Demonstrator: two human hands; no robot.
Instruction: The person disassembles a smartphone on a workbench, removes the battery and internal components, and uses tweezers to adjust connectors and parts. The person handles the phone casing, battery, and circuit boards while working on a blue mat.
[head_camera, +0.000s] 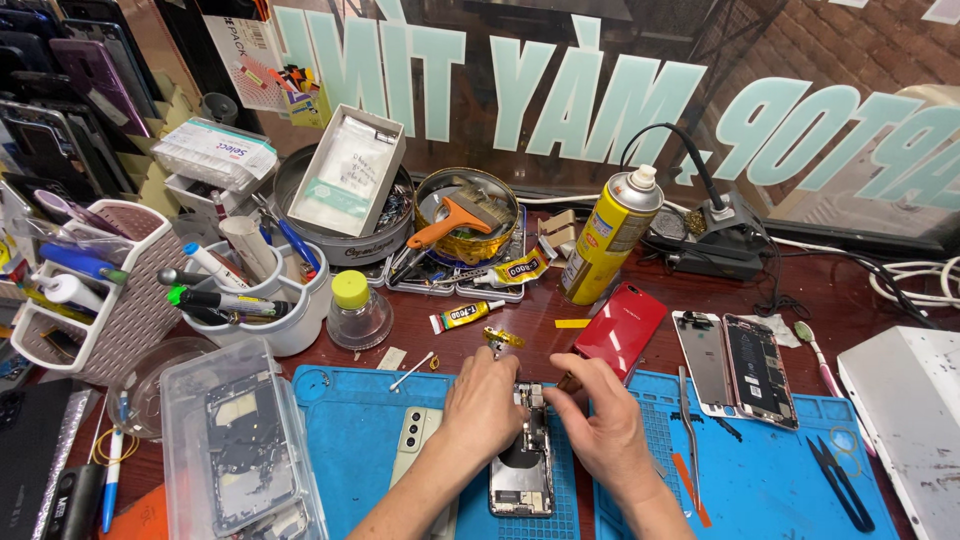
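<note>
- Opened phone (522, 455) lies on blue mat (350, 420), btwn your hands.
- Left hand (483, 408) clamps its top edge; keep it steady.
- Right hand (597, 418) pinches a thin tool, prob. a driver; tip hidden. Press straight, light.

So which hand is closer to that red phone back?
Right. The right hand sits just below the red phone back cover; the left hand is farther left, across the opened phone.

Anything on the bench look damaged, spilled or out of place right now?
Nothing spilled. The opened phone between the left hand and right hand lies with its insides bare. A second stripped phone and its detached panel lie beside the red back cover.
</note>
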